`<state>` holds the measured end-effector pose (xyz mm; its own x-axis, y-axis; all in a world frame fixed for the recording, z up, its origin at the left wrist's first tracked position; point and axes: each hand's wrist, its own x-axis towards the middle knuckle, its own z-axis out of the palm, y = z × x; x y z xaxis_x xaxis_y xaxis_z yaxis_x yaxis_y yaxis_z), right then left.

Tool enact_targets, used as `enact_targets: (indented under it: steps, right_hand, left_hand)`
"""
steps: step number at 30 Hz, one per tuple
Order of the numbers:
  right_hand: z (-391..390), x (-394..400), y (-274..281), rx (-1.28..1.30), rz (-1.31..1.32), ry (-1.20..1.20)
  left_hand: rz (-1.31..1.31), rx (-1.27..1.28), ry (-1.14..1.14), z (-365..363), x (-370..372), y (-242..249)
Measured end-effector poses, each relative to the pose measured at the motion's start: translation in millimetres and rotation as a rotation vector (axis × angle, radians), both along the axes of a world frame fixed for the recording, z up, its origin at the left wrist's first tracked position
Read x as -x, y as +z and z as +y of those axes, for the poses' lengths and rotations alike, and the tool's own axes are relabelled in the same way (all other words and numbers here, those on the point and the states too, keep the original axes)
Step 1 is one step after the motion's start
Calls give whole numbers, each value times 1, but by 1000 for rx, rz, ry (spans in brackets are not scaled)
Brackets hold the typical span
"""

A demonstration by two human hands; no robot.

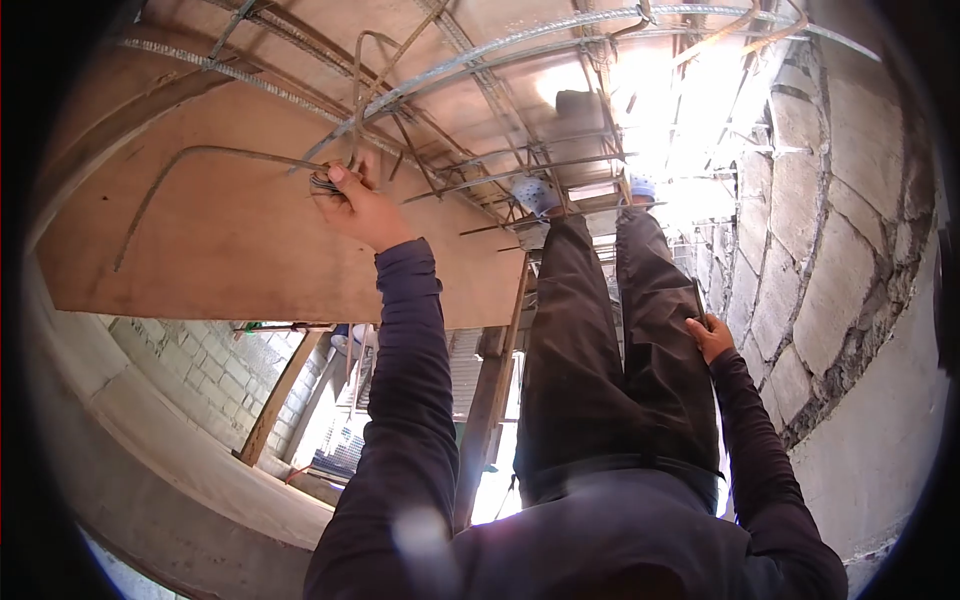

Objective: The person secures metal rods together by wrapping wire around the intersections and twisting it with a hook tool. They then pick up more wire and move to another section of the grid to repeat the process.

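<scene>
Our left hand (pixel 352 205) is closed around a small bundle of thin wire (pixel 324 184), the thumb pressed over it, at the end of a thin bent steel rod (pixel 192 150). From the fingers the rod runs out to the left of the hand, then curves down in front of the tan plywood panel (pixel 230 220); whether we grip the rod too or only touch it, we cannot tell. Just above this hand, ribbed rebar (pixel 480 48) crosses with thinner bars and bent hoops in an open cage. Our right hand (pixel 712 338), well apart from the left and beside our right thigh, has its fingers curled about a slim dark object (pixel 698 300), too hidden to identify. Ahead of the right hand, our feet are in pale blue perforated clogs (pixel 535 194), near the bars. To the right of that hand rises a block wall (pixel 800 220) with rough mortar joints. Below the left hand, beyond the panel's lower edge, a wooden post (pixel 484 410) and a blue-grey grid-patterned item (pixel 340 447) show; its contents are too small to make out.
</scene>
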<state>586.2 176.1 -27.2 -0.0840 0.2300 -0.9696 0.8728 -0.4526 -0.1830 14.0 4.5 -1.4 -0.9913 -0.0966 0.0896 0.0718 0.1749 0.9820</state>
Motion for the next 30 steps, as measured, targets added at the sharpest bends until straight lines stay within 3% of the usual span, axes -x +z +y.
enact_targets:
  steps: [8,13,17,23,30]
  right_hand:
    - [2,0,-3,-3,-6,25]
    - [3,0,-6,-11,16,29]
    - [4,4,-6,-45,35,78]
    - [6,6,-5,-23,14,64]
    - [3,0,-12,-53,28,108]
  left_hand:
    - [16,99,40,-17,27,41]
    - [-72,292,-95,-19,52,59]
    - [-121,356,-127,-20,65,44]
    - [-115,178,-170,-2,65,7]
    - [-73,293,-141,2,74,2]
